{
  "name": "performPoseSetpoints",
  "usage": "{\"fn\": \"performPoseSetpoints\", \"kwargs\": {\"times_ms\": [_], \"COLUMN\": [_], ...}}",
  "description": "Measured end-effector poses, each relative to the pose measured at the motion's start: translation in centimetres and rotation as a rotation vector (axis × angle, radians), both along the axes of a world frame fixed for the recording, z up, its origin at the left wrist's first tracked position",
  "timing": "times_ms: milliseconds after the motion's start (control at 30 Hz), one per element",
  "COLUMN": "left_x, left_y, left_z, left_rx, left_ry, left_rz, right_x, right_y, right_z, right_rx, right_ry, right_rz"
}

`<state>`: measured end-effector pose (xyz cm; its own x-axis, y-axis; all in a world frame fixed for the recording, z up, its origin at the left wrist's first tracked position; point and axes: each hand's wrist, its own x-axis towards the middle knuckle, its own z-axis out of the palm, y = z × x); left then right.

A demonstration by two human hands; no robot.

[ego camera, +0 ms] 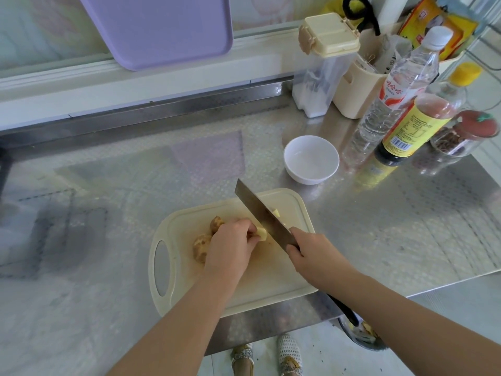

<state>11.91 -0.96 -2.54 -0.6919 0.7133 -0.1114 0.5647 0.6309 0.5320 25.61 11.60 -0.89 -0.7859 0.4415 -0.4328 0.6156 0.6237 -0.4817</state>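
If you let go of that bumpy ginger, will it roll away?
Probably not: the ginger is knobbly and rests on the cutting board. It is likely hard and stiff, since the left hand pins it for the knife. Its pale cut end may be slippery.

My home kitchen, steel counter (379, 240), my cutting board (244, 291), white bowl (311, 159), sauce bottle (417, 128), water bottle (390, 96), spice jar (461, 137)

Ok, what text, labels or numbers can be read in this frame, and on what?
"娃哈哈", as best it reads: red label of the clear bottle.
Yellow label of the dark sauce bottle: barcode and small print, too small to read.
Red and yellow packets: print too blurred to read.
No text seen on the knife, ginger or cutting board.
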Motion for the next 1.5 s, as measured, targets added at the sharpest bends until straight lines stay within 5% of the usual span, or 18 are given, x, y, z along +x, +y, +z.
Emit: {"fn": "performPoseSetpoints", "kwargs": {"times_ms": [933,1500], "left_x": [0.1,-0.4], "left_y": [-0.1,-0.6], "left_z": [0.2,0.8], "left_rx": [0.052,-0.093], "left_ry": [-0.033,-0.008], "left_rz": [-0.014,-0.021], "right_x": [-2.9,-0.2], "right_y": [-1.9,-0.6], "right_z": [-0.3,0.2], "right_rx": [-0.008,-0.017], "right_ry": [-0.03,0.013], "right_rz": [-0.092,-0.092]}}
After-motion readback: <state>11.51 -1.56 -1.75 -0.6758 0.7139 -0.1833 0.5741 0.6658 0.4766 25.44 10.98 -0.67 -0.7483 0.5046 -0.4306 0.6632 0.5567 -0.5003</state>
